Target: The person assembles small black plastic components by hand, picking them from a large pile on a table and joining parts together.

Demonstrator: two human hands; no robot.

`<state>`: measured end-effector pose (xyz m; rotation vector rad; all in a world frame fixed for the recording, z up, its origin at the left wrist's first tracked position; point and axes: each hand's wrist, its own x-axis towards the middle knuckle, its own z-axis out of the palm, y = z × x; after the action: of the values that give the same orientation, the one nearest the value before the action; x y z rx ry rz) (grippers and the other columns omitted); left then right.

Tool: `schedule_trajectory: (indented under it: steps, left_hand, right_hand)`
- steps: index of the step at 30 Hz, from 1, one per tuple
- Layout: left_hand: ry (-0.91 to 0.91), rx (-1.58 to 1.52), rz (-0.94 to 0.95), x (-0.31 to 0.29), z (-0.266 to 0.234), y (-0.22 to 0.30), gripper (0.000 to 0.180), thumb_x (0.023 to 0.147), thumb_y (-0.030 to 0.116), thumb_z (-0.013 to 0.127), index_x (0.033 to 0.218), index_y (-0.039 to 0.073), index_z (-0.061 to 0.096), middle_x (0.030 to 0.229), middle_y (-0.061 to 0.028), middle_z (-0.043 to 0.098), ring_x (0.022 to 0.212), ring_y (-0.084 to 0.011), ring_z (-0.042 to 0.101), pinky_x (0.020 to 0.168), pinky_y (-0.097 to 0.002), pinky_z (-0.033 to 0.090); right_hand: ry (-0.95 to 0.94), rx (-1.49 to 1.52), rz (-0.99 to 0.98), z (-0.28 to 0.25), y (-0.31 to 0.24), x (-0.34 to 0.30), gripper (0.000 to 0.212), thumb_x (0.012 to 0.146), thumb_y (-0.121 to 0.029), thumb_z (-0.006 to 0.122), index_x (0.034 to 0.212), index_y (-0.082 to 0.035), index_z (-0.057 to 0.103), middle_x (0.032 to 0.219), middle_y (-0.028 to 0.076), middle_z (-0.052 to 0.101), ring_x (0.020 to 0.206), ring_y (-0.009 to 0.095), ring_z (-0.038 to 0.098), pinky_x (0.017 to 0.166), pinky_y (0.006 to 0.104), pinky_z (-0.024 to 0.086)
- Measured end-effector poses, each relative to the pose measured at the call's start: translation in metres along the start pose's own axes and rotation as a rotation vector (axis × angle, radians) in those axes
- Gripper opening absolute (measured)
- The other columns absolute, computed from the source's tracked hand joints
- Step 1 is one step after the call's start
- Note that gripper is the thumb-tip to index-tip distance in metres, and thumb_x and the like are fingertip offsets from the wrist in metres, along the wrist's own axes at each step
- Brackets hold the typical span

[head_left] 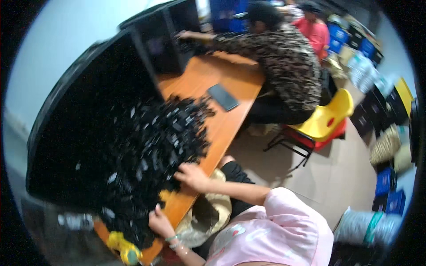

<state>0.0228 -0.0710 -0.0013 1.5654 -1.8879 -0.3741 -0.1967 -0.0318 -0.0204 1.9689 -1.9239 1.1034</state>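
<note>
A large heap of small black parts (155, 137), some with shiny faces, covers much of an orange wooden table (225, 126). At the heap's near edge is my left hand (160, 223), with bracelets at the wrist. Its thumb and fingers are drawn together beside the black parts; whatever they grip is too small to make out. Farther along the table's edge, my right hand (193, 177) rests against the heap. The fingers there are bent in among the parts, and their tips are partly hidden. Bare tabletop shows between the two hands.
A phone (223, 97) lies beyond the heap. Black panels (80, 119) rise along the table's left side. An open sack (213, 217) hangs below the near edge. A yellow tool-like object (122, 246) lies at the lower left. Another person (288, 62) sits near a yellow chair (330, 117).
</note>
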Motion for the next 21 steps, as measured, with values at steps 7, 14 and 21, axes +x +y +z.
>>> schedule_trajectory:
  steps: [7, 14, 21]
  left_hand:
    - [-0.183, -0.353, -0.390, 0.014, 0.028, -0.032, 0.036, 0.086, 0.024, 0.063, 0.066, -0.005, 0.058, 0.050, -0.0122, 0.053, 0.036, -0.0210, 0.044, 0.037, -0.0357, 0.033]
    - [-0.136, -0.476, -0.135, -0.007, 0.015, -0.012, 0.022, 0.086, 0.016, 0.063, 0.076, -0.003, 0.062, 0.066, -0.0060, 0.062, 0.059, -0.0133, 0.052, 0.058, -0.0297, 0.044]
    - [-0.164, -0.670, -0.358, -0.039, 0.019, 0.000, 0.025, 0.088, 0.020, 0.061, 0.073, -0.001, 0.058, 0.055, 0.0010, 0.047, 0.047, -0.0065, 0.041, 0.045, -0.0242, 0.032]
  right_hand:
    - [-0.251, -0.079, -0.083, -0.007, -0.009, -0.013, 0.025, 0.077, -0.013, 0.052, 0.101, -0.007, 0.054, 0.102, 0.015, 0.046, 0.095, 0.027, 0.048, 0.076, 0.0356, 0.039]
    - [-0.244, 0.108, -0.006, -0.012, -0.020, -0.017, 0.026, 0.077, -0.012, 0.050, 0.102, -0.005, 0.053, 0.101, 0.016, 0.050, 0.095, 0.032, 0.052, 0.080, 0.0403, 0.043]
    - [-0.114, 0.291, 0.081, -0.014, -0.020, -0.030, 0.055, 0.072, -0.003, 0.054, 0.126, -0.005, 0.044, 0.091, 0.017, 0.051, 0.082, 0.033, 0.052, 0.073, 0.0391, 0.044]
